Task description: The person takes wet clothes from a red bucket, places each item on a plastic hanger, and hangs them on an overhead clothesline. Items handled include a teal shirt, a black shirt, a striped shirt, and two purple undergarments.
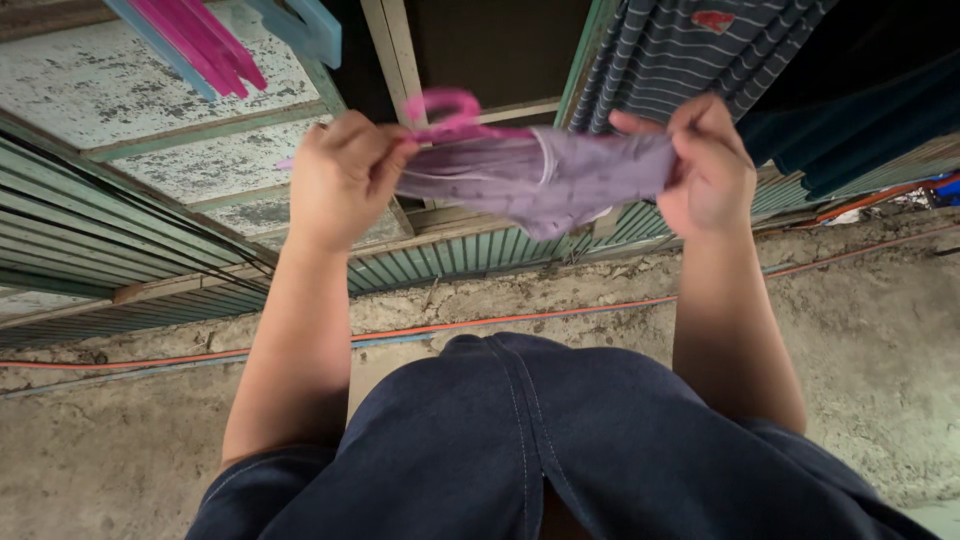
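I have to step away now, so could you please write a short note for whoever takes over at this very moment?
Left hand: closed on one end of the small purple garment and on the pink hanger.
Right hand: pinching the garment's other end, stretching it out between both hands.
Done: the garment is up, spread along the hanger.
Left: whether it is fully on the hanger cannot be told; the hanger is not yet hung anywhere.
Nearby: a striped shirt hangs above right, spare pink and blue hangers upper left.
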